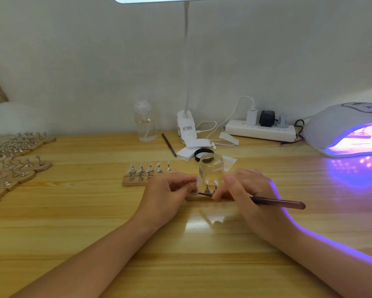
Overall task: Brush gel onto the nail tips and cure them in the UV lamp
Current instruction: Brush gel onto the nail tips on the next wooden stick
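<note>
Pinches a long dark purple brush point(284, 203) in the right hand point(249, 188), fingers closed tight round it low down like on a pencil, so the tip can make small, neat strokes. Points the brush tip left, down by the foot of the little metal stands point(207, 191), with the long handle sticking out toward the right edge of the pale wooden worktop point(202, 244). Keeps the small pale nail tips point(207, 182) up on those stands, most likely so wet gel touches nothing. Sets the stands in a row on a thin flat wooden strip point(199, 198) near the middle of the worktop, right between both hands. Curls the left hand point(170, 190) in at the left end of the row and seems to pinch the nearest stand, likely to stop it wobbling; hard to be sure, too small and blurry. Leaves the little clear glass jar of gel point(211, 171) open just behind the strip, close for dipping, with its round black lid point(202, 152) lying behind it. Parks a second wooden strip of nail tips point(135, 182) just to the left, maybe next in line. Keeps the big white dome UV lamp point(344, 127) glowing purple at the back right corner, open side facing in, ready for a painted strip. Stacks many more wooden strips with stands point(19, 160) along the left edge, out of the way.
</note>
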